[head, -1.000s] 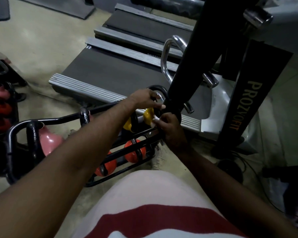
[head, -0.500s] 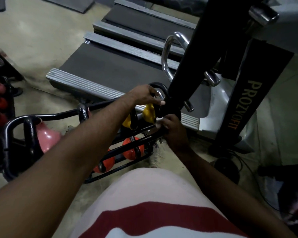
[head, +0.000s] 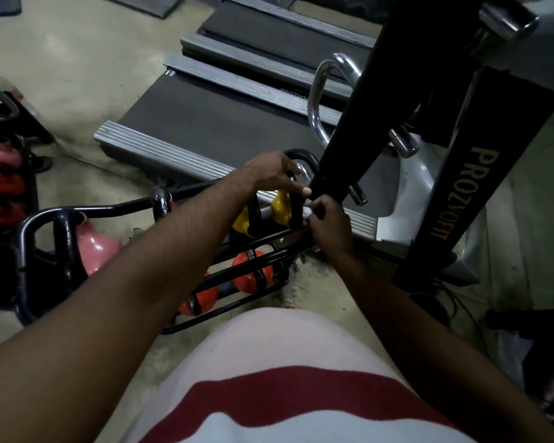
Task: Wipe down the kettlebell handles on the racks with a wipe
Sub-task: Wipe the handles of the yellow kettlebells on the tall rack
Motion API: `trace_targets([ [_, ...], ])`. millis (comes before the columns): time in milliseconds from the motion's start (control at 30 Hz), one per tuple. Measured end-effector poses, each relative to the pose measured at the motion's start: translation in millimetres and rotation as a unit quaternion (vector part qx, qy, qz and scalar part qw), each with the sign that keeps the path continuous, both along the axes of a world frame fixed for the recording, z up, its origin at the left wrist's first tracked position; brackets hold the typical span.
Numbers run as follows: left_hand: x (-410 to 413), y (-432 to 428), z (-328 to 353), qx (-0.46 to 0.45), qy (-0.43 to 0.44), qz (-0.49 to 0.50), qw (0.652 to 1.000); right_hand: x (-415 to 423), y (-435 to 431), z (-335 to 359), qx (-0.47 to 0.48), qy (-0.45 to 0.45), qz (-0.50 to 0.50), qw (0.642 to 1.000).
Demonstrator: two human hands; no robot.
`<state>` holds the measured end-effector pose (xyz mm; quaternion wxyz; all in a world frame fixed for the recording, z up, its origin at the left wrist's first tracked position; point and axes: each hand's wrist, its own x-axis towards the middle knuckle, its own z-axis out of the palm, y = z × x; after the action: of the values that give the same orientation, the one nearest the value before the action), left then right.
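Two hands: both yours, at the far end of the rack's top tier.
Left hand: your fingers curl over the black handle of the yellow kettlebell.
Right hand: you pinch the white wipe against that handle's right leg.
Lower tier: orange kettlebells.
Beyond: treadmill.

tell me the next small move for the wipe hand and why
Probably slide the wipe up the black handle of the end yellow kettlebell: the right hand pinches it low on the handle's side, while the left hand covers the top.
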<state>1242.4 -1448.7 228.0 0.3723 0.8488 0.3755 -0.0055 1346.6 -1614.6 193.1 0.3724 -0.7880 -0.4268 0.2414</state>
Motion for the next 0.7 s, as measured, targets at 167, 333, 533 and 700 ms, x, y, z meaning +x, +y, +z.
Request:
trace_targets([
  [167,3.0,-0.5,-0.1,-0.008,0.003,-0.005,1.0,-8.6,-26.4,-18.5,0.037,-0.121,0.07,0.989],
  [333,1.7,4.4,-3.8,-0.003,-0.022,0.005,1.0,-11.9,-20.4,-10.3,0.106,-0.184,0.106,0.971],
  [533,-3.9,17.1,-14.3,-0.017,-0.041,0.023,0.999,-8.5,-30.4,-28.3,0.083,-0.341,0.151,0.924],
  [700,-2.1,20.1,-15.5,-0.049,-0.072,0.037,0.996,-3.8,8.5,-1.1,0.102,-0.361,0.122,0.919],
])
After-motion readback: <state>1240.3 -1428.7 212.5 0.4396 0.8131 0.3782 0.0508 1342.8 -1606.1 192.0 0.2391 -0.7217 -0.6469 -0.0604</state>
